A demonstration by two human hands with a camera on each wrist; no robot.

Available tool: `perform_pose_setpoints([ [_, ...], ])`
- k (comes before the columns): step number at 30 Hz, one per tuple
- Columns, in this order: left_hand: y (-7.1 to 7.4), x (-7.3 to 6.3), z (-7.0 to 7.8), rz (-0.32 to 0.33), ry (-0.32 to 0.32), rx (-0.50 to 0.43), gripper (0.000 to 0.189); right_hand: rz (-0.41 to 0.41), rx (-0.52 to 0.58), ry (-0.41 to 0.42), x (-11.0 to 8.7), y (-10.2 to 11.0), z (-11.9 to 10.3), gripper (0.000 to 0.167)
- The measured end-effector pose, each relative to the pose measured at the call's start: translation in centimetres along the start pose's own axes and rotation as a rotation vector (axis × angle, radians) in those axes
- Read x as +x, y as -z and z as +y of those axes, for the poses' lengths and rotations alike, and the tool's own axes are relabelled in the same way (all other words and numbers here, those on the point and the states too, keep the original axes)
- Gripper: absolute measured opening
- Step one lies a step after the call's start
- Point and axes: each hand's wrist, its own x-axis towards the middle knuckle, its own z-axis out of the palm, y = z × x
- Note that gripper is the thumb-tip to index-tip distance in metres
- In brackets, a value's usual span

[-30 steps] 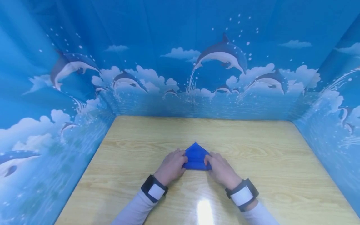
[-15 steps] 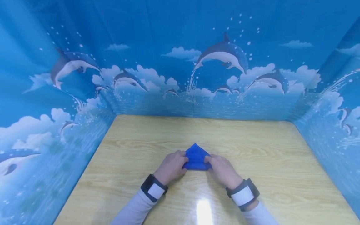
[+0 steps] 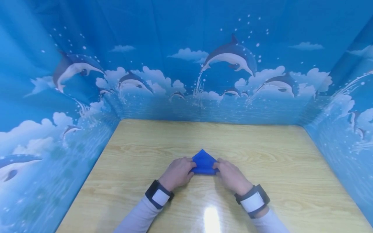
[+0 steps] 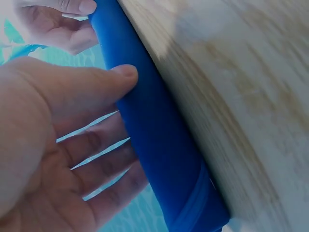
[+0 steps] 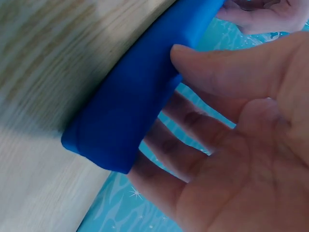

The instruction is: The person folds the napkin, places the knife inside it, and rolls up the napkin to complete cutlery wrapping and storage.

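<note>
A folded blue cloth [image 3: 203, 160] lies mid-table, its pointed corner facing away and its near edge straight. My left hand [image 3: 177, 173] pinches the left end, and my right hand [image 3: 232, 175] pinches the right end. Seen from the left wrist, the near edge is a thick rolled band of cloth [image 4: 145, 111], with the thumb on top and the other fingers behind it. The right wrist view has the same hold: thumb pressed on the cloth [image 5: 125, 96], fingers spread behind. Parts of the cloth's ends are hidden by the hands in the head view.
The wood-grain table [image 3: 145, 139] stretches out on every side of the cloth. Blue curtains [image 3: 175, 42] printed with dolphins enclose it at the back, left and right. A bright light reflection shows on the tabletop between the forearms.
The cloth's near edge has turned over and moved slightly away from me, so the piece looks shorter. Its far point has shifted slightly nearer. Both hands keep their hold at the ends.
</note>
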Motion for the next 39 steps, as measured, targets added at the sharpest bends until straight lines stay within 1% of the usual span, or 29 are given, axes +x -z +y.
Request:
perform_pose_setpoints([
  [4,-0.1,0.06,-0.05,-0.003,-0.016,0.002,0.022,-0.01,0.002,0.011,-0.05,-0.08,0.24,0.023],
  [6,-0.1,0.06,-0.01,-0.015,-0.022,0.0,0.022,-0.019,-0.014,0.02,-0.09,-0.19,0.43,0.022],
  [12,-0.13,0.14,0.28,-0.045,-0.014,-0.013,0.02,-0.027,-0.054,0.044,-0.04,-0.48,0.82,0.018],
  [17,-0.35,0.1,0.46,-0.05,0.007,-0.023,0.023,-0.056,0.017,0.016,0.0,-0.35,0.71,0.015],
  [19,-0.4,0.04,0.5,-0.045,0.021,-0.037,0.025,-0.053,0.039,0.01,-0.02,-0.29,0.69,0.011],
  [21,-0.38,0.01,0.49,-0.038,0.028,-0.047,0.026,-0.033,0.038,0.014,0.04,-0.33,0.76,0.008],
  [24,-0.16,0.07,0.39,-0.02,0.049,-0.092,0.026,0.005,0.014,0.04,0.14,-0.36,0.8,0.013],
  [28,-0.27,0.22,-0.05,0.03,0.05,-0.136,0.013,0.039,0.005,0.047,0.22,-0.25,0.53,0.016],
  [31,-0.56,0.34,-0.32,0.076,0.028,-0.121,0.003,0.049,0.001,0.031,0.23,-0.19,0.38,0.019],
  [33,-0.62,0.4,-0.37,0.09,0.027,-0.109,0.004,0.049,-0.005,0.022,0.2,-0.14,0.38,0.024],
  [35,-0.61,0.45,-0.4,0.095,0.035,-0.105,0.006,0.049,-0.019,0.024,0.14,-0.18,0.47,0.03],
  [39,-0.5,0.44,-0.47,0.066,0.057,-0.102,0.009,0.038,-0.024,0.024,0.08,-0.19,0.59,0.035],
])
